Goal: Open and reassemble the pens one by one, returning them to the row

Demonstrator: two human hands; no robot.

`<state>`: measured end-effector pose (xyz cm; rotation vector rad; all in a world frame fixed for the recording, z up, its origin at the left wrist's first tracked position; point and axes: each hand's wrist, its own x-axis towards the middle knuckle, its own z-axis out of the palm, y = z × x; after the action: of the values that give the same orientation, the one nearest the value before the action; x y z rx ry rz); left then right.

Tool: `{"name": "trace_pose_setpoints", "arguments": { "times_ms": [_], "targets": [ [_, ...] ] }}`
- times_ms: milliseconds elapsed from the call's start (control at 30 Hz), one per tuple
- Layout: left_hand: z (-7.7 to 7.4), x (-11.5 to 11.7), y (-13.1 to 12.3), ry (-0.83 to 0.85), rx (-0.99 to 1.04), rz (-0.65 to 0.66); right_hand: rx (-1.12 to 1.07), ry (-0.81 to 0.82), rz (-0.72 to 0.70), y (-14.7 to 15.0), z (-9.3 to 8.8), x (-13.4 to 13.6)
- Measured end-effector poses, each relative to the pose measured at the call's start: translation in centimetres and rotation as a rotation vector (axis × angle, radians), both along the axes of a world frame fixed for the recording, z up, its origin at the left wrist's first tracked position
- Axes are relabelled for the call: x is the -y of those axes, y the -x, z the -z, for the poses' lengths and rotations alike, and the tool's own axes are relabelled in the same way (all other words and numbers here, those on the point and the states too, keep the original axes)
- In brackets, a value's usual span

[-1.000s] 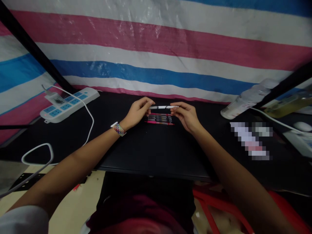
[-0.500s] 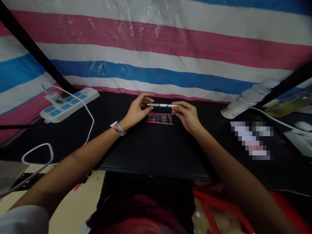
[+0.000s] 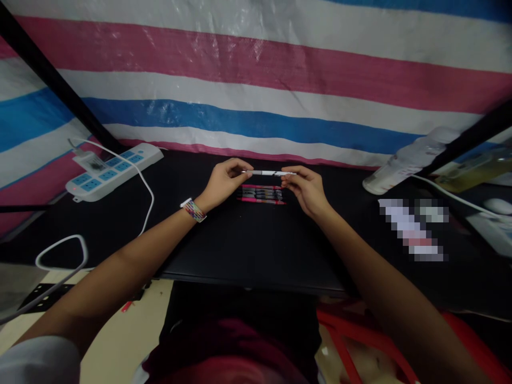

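A white pen [image 3: 269,173] with a grey section at its left end is held level between my two hands. My left hand [image 3: 227,180] pinches its left tip between thumb and fingers. At the other end, my right hand [image 3: 306,188] grips the pen with thumb and fingertips. Just below it, several pink and dark pens [image 3: 262,194] lie side by side in a row on the black table [image 3: 248,245]. The left ends of that row are close to my left hand.
A white power strip [image 3: 116,172] with a plugged-in charger and cable sits at the left. On the right stand a clear bottle [image 3: 408,161], a bottle of yellowish liquid [image 3: 476,169] and a white mouse [image 3: 497,206]. A striped sheet [image 3: 256,122] hangs behind the table.
The fingers of my left hand have closed on the left tip of the white pen. My right hand and the row of pens have stayed in place.
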<state>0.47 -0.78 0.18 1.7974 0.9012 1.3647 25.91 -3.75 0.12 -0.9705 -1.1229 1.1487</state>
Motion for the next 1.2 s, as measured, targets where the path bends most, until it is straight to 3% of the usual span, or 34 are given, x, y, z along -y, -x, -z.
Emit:
{"name": "trace_pose_setpoints", "arguments": {
  "times_ms": [233,433,600,967,1200],
  "targets": [
    [0.1,0.0,0.1,0.047,-0.04,-0.008,-0.041,0.016,-0.009,0.2,-0.3,0.1],
    [0.2,-0.2,-0.1,0.071,0.055,0.003,-0.267,0.202,-0.242,0.5,-1.4,0.7],
    [0.1,-0.2,0.0,0.077,0.095,-0.011,-0.369,0.25,-0.368,1.0,-1.5,1.3],
    [-0.1,0.5,-0.5,0.097,0.122,0.009,-0.595,0.252,-0.306,1.6,-1.1,1.4],
    [0.0,0.3,-0.6,0.096,0.139,0.006,-0.536,0.223,-0.289,1.7,-1.4,1.8]
  ]
}}
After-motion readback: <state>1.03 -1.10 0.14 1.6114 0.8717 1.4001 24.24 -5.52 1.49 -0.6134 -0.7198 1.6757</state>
